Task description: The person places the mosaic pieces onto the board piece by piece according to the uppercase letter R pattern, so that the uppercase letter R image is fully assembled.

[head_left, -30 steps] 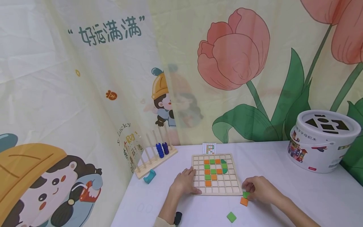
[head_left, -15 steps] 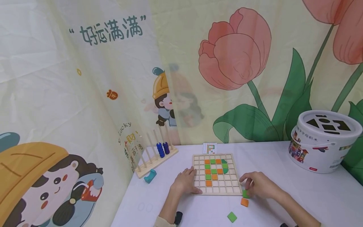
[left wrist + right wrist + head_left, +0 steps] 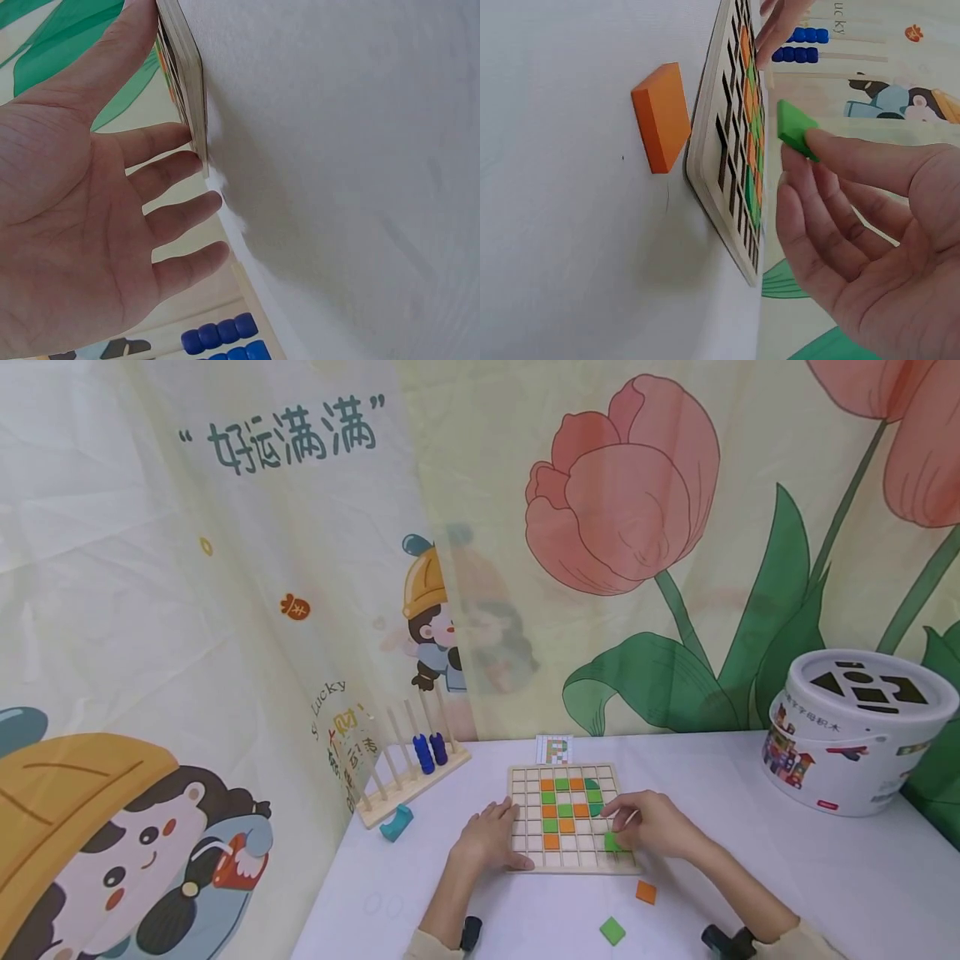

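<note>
A wooden grid board (image 3: 525, 852) lies on the table with green and orange tiles set in it, forming a letter P. My left hand (image 3: 487, 839) rests at the board's left edge, its fingers straight and touching the side, as the left wrist view also shows. Over the board's right part, my right hand (image 3: 660, 827) pinches a green square tile (image 3: 795, 127) between thumb and fingertips, above the surface. An orange square tile (image 3: 646, 892) lies in front of the board's right corner. Closer to me lies another green square tile (image 3: 612, 932).
A small pattern card (image 3: 554, 749) lies behind the board. At the left stands a wooden peg rack (image 3: 412, 787) with blue beads, a teal curved block (image 3: 397, 823) beside it. A white bucket (image 3: 840, 760) with a shape-hole lid stands at the right, before a printed curtain.
My right hand has lifted the green tile from beside the board's right corner and carried it left and up over the board. My left hand has stayed in place.
</note>
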`<state>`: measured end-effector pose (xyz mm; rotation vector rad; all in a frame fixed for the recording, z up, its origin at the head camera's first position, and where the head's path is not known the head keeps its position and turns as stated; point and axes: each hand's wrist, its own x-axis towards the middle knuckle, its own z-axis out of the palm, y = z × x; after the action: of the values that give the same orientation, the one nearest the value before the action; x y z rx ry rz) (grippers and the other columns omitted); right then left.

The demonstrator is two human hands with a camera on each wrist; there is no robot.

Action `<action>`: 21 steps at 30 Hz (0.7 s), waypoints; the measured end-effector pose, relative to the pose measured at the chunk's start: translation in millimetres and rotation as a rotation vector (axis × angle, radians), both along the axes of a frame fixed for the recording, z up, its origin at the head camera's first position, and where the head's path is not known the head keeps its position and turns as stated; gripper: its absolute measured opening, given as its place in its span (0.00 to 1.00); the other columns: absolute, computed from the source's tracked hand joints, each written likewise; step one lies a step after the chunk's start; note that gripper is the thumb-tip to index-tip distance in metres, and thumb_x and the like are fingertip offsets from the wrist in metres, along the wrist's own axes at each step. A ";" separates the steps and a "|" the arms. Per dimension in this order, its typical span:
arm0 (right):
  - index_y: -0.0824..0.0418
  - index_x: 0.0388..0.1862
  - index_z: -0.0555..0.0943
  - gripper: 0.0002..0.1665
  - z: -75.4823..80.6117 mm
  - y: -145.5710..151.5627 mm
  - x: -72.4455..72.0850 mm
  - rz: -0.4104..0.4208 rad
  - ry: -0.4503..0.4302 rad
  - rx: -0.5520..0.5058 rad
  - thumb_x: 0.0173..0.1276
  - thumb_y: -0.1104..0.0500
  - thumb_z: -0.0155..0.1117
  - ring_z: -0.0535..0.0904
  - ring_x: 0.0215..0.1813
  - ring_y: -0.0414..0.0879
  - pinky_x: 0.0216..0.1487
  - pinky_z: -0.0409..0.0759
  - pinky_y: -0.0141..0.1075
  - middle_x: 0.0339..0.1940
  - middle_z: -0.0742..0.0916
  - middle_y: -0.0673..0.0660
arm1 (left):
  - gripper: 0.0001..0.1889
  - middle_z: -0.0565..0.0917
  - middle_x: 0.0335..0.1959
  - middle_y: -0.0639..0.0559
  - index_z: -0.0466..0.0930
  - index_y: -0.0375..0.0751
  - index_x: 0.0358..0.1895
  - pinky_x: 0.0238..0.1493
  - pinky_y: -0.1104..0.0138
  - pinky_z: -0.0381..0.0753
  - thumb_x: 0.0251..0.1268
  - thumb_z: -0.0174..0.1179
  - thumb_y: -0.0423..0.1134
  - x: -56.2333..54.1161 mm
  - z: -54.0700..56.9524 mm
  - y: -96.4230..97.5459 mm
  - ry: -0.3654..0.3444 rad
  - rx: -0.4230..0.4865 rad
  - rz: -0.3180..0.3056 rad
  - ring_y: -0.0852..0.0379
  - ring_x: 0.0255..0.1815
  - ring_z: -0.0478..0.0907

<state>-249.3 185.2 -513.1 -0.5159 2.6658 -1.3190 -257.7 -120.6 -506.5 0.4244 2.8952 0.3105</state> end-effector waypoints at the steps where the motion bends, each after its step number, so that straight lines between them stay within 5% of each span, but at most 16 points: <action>1: 0.62 0.50 0.88 0.19 -1.5 -2.0 -2.8 -0.006 -0.006 -0.019 0.59 0.70 0.78 0.81 0.35 0.46 0.33 0.83 0.33 0.32 0.85 0.49 | 0.52 0.67 0.80 0.45 0.69 0.41 0.77 0.79 0.45 0.64 0.48 0.81 0.58 -0.1 -0.2 -0.2 -0.002 -0.002 0.001 0.42 0.81 0.62; 8: 0.65 0.48 0.87 0.18 -12.3 -15.3 -18.8 -0.027 -0.005 -0.101 0.58 0.70 0.79 0.82 0.35 0.46 0.35 0.85 0.31 0.31 0.86 0.50 | 0.52 0.67 0.81 0.45 0.69 0.41 0.77 0.78 0.45 0.64 0.49 0.81 0.59 -1.5 -1.0 0.2 -0.004 -0.006 -0.002 0.43 0.81 0.62; 21: 0.60 0.43 0.88 0.16 -27.3 -36.7 -24.9 -0.125 -0.032 -0.054 0.56 0.70 0.81 0.80 0.33 0.45 0.33 0.83 0.31 0.28 0.85 0.49 | 0.52 0.67 0.80 0.44 0.69 0.40 0.77 0.78 0.44 0.65 0.48 0.81 0.58 -2.6 -4.6 -1.4 -0.001 0.008 -0.001 0.42 0.81 0.62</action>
<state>-274.2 148.5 -540.4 -0.3363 2.6821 -1.4223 -260.3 -122.0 -511.1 0.4265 2.8933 0.3221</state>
